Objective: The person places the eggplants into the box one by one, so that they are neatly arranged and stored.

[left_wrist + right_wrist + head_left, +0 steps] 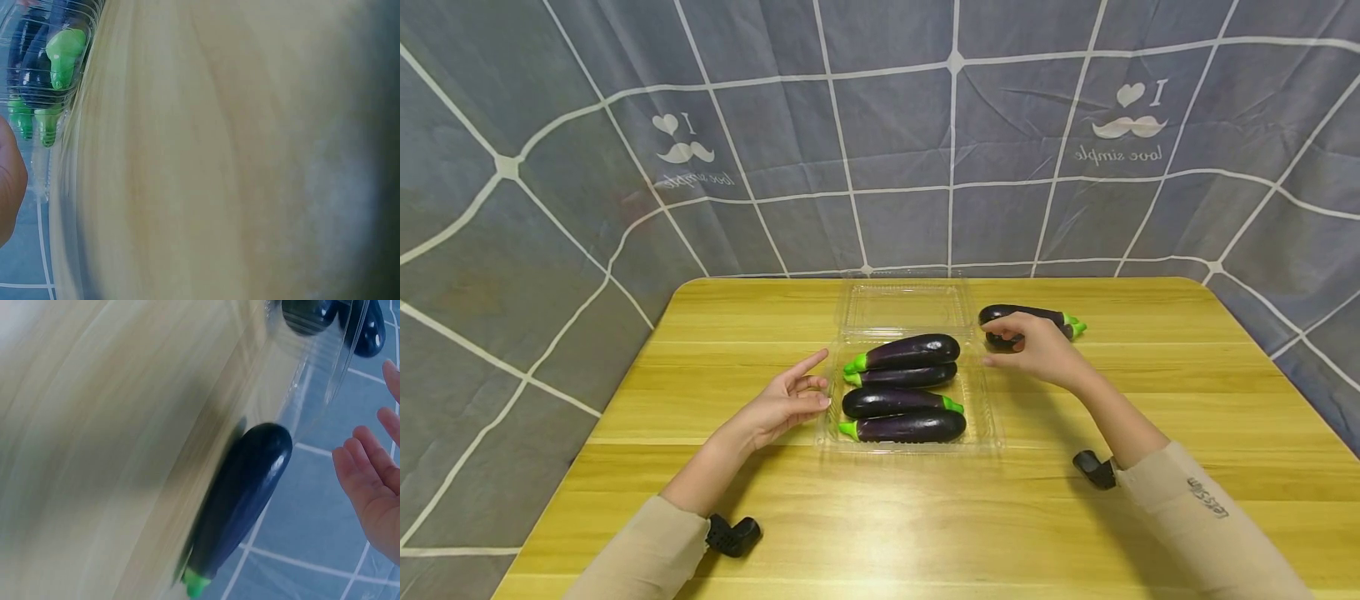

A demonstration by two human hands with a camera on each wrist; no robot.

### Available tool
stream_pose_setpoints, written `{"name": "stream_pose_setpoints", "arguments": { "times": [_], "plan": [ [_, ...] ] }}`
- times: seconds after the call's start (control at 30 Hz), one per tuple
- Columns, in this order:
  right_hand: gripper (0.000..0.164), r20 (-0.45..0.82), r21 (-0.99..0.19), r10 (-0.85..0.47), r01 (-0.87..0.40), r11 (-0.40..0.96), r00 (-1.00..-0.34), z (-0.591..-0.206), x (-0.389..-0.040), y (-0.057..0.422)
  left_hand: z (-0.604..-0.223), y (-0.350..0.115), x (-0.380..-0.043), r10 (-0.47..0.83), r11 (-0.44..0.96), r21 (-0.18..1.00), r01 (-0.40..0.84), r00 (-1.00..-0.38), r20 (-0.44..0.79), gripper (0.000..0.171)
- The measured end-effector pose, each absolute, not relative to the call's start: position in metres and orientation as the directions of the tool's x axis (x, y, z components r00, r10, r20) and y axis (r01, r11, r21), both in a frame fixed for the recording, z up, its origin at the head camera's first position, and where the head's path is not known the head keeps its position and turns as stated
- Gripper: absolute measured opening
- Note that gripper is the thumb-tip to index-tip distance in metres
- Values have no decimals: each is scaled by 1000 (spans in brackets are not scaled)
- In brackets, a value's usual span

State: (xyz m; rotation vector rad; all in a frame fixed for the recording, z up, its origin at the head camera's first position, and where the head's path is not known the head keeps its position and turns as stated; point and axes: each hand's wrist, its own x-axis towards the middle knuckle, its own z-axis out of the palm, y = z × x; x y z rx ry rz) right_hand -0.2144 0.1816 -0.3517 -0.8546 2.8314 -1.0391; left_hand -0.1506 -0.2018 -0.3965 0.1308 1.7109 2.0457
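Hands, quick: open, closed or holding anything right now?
Left hand: open, beside the box.
Right hand: open, holding nothing.

Left hand (786, 404): upper finger extended, other fingers loosely bent
Right hand (1037, 348): relaxed, fingertips spread apart
Left forearm (696, 486), right forearm (1120, 421): angled inward

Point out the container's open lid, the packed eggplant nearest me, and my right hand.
Open lid (906, 308), head view: middle of clear panel.
Nearest packed eggplant (912, 427), head view: dark middle.
Right hand (1037, 350), head view: middle of the hand.
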Motion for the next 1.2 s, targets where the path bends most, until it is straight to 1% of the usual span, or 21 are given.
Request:
{"name": "stream_pose_setpoints", "arguments": {
  "times": [0.17, 0.4, 0.97, 1.2],
  "plan": [
    [48, 182, -588, -482, -487, 645, -857, -352, -213, 193, -396, -202, -150, 407, -106, 953, -285, -887, -220, 81],
    [47, 159, -599, -475, -468, 650, -865, -353, -212, 208, -396, -202, -150, 403, -109, 951, -288, -888, -223, 80],
    [47, 147, -588, -410, -413, 696, -900, -354, -206, 239, -396, -201, -150, 406, -115, 951, -289, -887, -220, 81],
    [45, 168, -584, -401, -418, 696, -901, -356, -209, 249, -397, -202, -150, 411, -118, 952, -282, -887, -212, 80]
  ]
}}
